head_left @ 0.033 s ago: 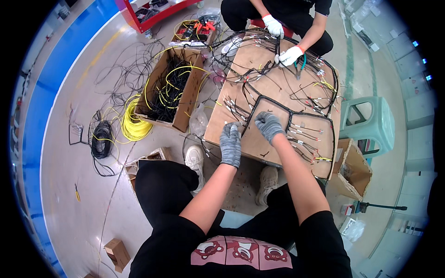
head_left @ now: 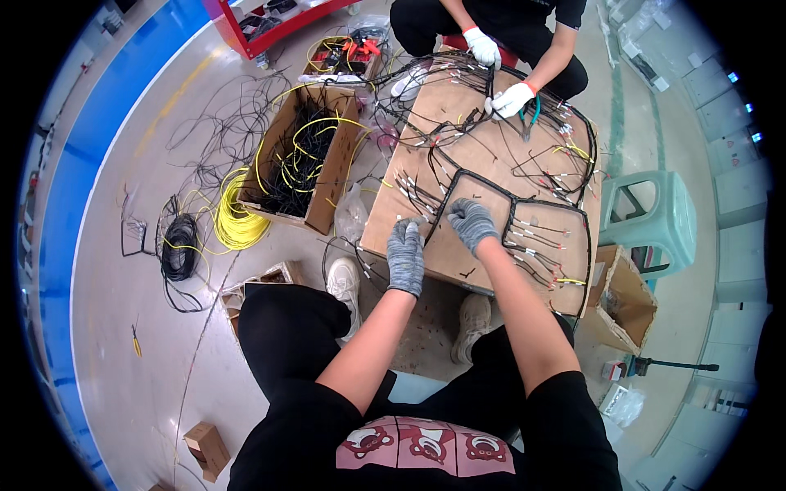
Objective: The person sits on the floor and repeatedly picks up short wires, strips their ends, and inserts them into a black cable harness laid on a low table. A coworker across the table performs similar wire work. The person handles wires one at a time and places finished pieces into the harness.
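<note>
A black taped wire harness with labelled wire ends lies spread over a brown board-topped table. My left hand, in a grey knitted glove, is closed at the near left end of a harness branch, by the table's edge. My right hand, gloved alike, is closed over the board inside the harness loop. Its fingertips point left toward that same branch; whatever they hold is too small to make out. A co-worker's white-gloved hands grip the far part of the harness, beside teal-handled pliers.
Left of the table stands a cardboard box of black wires, with a yellow cable coil and a black coil on the floor. At right are a green plastic stool and an open carton.
My right hand has shifted very slightly to the left. My left hand and the co-worker's hands look nearly the same.
</note>
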The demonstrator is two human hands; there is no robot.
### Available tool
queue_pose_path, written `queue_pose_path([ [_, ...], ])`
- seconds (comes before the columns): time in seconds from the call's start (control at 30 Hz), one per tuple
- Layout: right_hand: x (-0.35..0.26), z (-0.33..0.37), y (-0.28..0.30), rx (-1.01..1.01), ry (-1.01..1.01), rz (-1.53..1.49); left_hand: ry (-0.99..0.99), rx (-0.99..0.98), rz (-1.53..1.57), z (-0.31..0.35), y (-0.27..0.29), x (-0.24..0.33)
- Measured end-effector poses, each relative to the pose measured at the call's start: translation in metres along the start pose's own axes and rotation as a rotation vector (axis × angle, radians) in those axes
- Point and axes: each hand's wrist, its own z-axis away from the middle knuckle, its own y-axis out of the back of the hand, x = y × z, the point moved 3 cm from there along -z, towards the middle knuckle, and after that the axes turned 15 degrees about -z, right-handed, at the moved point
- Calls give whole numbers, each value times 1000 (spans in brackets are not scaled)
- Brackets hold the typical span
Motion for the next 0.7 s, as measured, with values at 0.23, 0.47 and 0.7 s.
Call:
queue_pose_path([
  [0.23,-14,3,-22,132,-81,-74,12,-129,-333,-17,23,-36],
  [0.47,-21,-1,-29,214,3,169,-71,-242,-615,-28,22,-39],
  [0.7,-12,-4,-28,2,11,571,-192,-85,-771,-11,16,-11],
])
